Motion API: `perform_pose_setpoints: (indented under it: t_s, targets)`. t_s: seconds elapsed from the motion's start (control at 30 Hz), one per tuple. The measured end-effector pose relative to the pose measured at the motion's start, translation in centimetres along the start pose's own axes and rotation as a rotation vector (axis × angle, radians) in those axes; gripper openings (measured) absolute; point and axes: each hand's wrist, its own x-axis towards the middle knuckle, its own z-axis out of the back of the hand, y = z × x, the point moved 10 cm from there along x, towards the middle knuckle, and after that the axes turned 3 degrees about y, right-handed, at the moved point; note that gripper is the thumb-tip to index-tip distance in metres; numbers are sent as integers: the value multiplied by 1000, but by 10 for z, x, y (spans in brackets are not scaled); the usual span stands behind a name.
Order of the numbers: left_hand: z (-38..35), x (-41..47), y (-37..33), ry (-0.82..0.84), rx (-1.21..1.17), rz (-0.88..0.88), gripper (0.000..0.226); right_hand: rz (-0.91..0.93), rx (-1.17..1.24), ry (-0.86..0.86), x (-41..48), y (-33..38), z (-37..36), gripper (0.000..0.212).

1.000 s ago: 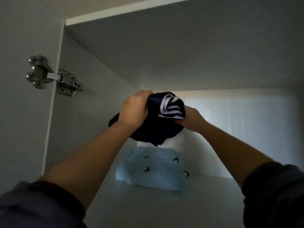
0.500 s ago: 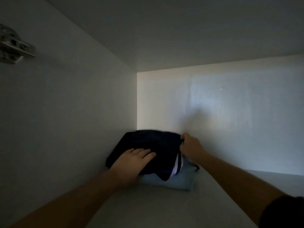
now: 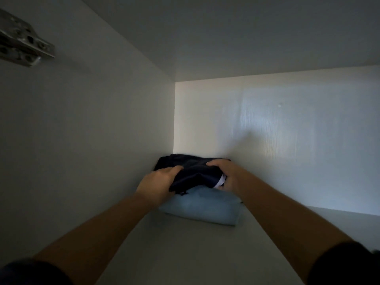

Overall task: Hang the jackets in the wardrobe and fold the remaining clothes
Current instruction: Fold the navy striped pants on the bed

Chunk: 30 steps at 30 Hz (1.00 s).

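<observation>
inside a dim wardrobe compartment, a person's two bare hands hold a folded dark garment (image 3: 191, 168) on top of a folded blue garment (image 3: 202, 209). the blue garment lies on the shelf (image 3: 185, 256) in the far left corner, near the side wall (image 3: 102, 140) and the back wall (image 3: 287, 140). the left hand (image 3: 157, 185) grips the dark garment's near left edge, fingers curled round the cloth. the right hand (image 3: 225, 174) clasps its right side, fingers bent over the top and thumb tucked beneath, beside a white stripe (image 3: 221, 180) showing at the fold. the dark garment covers the rear of the blue one, whose front edge juts toward the camera. a metal hinge (image 3: 24, 48) sits on the side wall at upper left. dark sleeves (image 3: 345, 264) show at the bottom corners.
</observation>
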Motion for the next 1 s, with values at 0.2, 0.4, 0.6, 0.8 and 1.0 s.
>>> perform_pose_setpoints:
  t_s: [0.2, 0.4, 0.6, 0.8, 1.0]
  targets:
    - [99, -8, 19, -280, -111, 102, 24, -16, -160, 6, -57, 62, 3, 14]
    - [210, 0, -3, -490, -73, -45, 24, 67, -157, 64, -116, 131, -2, 13]
    - [178, 44, -5, -244, 405, 89, 17, 35, -229, 20, -94, 109, -3, 5]
    - [203, 70, -20, -653, 546, -3, 29, 689, -169, -33, -58, 169, 0, 49]
    - [15, 21, -18, -163, 675, -269, 50, 231, -420, -46, 14, 17, 25, 50]
